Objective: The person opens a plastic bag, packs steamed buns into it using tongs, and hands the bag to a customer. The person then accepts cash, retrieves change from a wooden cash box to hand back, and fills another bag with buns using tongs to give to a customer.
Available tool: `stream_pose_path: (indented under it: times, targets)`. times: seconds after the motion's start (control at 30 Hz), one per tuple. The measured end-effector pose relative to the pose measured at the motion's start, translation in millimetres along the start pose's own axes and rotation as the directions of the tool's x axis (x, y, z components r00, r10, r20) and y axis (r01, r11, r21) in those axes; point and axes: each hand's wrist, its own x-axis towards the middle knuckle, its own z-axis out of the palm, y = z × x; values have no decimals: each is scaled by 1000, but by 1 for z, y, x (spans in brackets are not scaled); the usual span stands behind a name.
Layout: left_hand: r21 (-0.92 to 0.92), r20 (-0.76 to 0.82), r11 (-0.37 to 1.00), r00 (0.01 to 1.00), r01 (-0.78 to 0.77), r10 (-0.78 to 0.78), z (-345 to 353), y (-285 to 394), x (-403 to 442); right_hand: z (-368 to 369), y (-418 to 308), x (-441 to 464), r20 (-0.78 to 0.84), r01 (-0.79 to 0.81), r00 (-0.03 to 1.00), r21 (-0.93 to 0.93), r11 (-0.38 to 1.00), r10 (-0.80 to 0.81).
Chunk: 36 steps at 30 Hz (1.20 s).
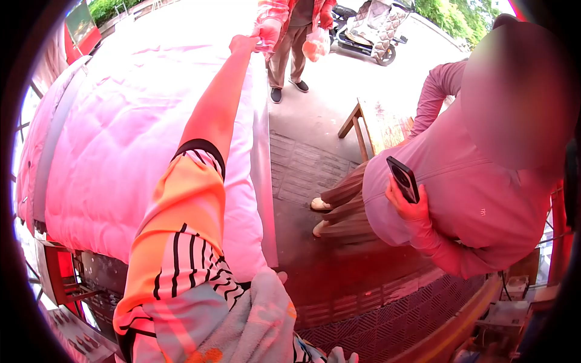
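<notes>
Our left hand (243, 42), at the end of a bare forearm below an orange-and-striped sleeve (187, 199), reaches out past the edge of a pink-lit padded quilt (115, 157) and meets the hand (267, 32) of a person in brown trousers (285, 57). A small pale item (260, 44) shows where the two hands come together; we cannot tell how far our fingers are closed, or whether they grip it. We cannot make out our right hand near the grey fleecy cloth (260, 317) in front of us. That person's other hand carries a clear plastic bag (316, 46), with a quilted stroller (378, 30) behind. To our right, a person in a zipped top (454, 206) holds a black smartphone (403, 179), beside a wooden table (387, 124).
</notes>
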Motion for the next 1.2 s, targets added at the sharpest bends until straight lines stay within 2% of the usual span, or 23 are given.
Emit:
stream_pose_path:
  times: [0.1,0.2,0.27,0.33,0.37,0.4,0.43,0.47,0.5,0.53,0.6,0.63,0.7,0.73,0.8,0.83,0.87,0.9,0.97,1.0,1.1,1.13,1.2]
  targets:
    - [48,39,997,997,57,-59,-31,11,-18,0,-10,-1,53,34,998,15,999,-35]
    - [150,-175,910,896,-386,409,-50,17,-43,12,-39,-22,152,86,984,75,993,-97]
    - [-221,404,887,789,-406,463,-105,66,-136,16,-86,-61,275,210,921,243,947,-275]
    - [-381,718,818,421,-430,555,-168,101,-245,13,-157,-123,372,431,647,542,721,-666]
    - [-488,811,792,145,-366,566,-200,103,-291,13,-190,-164,354,597,415,589,544,-838]
    - [-627,769,779,-172,-20,615,-226,92,-331,12,-208,-194,361,674,207,621,400,-909]
    - [-686,627,728,-524,-19,577,-254,91,-363,11,-225,-223,350,700,-10,671,243,-937]
    - [-760,367,630,-695,160,618,-273,84,-401,12,-236,-240,417,708,-170,682,184,-893]
    - [-805,179,510,-696,303,696,-292,65,-437,12,-246,-256,470,698,-324,705,128,-821]
    - [-762,189,539,-672,360,716,-318,52,-464,16,-264,-271,563,710,-456,697,100,-689]
    - [-854,211,438,-585,279,783,-354,25,-491,30,-296,-286,680,697,-659,712,77,-321]
    - [-899,247,394,-523,190,816,-377,9,-505,37,-298,-283,646,653,-709,753,82,-283]
    - [-926,348,375,-277,48,896,-418,-5,-543,60,-301,-273,539,525,-821,843,121,-188]
    - [-926,375,374,-209,-46,903,-437,-11,-559,79,-306,-306,496,464,-824,868,178,-275]
    - [-906,394,371,-86,-203,915,-462,-22,-587,75,-290,-321,857,869,-437,481,118,-273]
    - [-915,365,340,-86,-215,927,-459,-27,-593,56,-284,-356,938,996,48,-18,89,-344]
    - [-901,400,375,-86,-217,913,-463,-34,-600,90,-297,-304,637,650,-750,759,-22,-177]
    - [-885,397,397,50,-242,916,-484,-45,-620,125,-294,-304,663,644,-743,746,172,-91]
    - [-924,314,338,154,-179,937,-513,-77,-626,172,-265,-321,765,689,-643,595,414,-28]
    - [-898,397,423,194,-121,897,-539,-93,-635,211,-267,-337,550,570,-818,735,369,169]
    - [-907,349,406,332,-117,876,-610,-162,-663,310,-206,-416,104,192,-967,899,394,234]
    - [-892,401,445,317,-77,859,-629,-182,-665,341,-198,-401,115,231,-959,848,478,259]
    - [-939,264,334,458,-80,849,-699,-231,-688,419,-144,-413,136,253,-965,704,664,223]
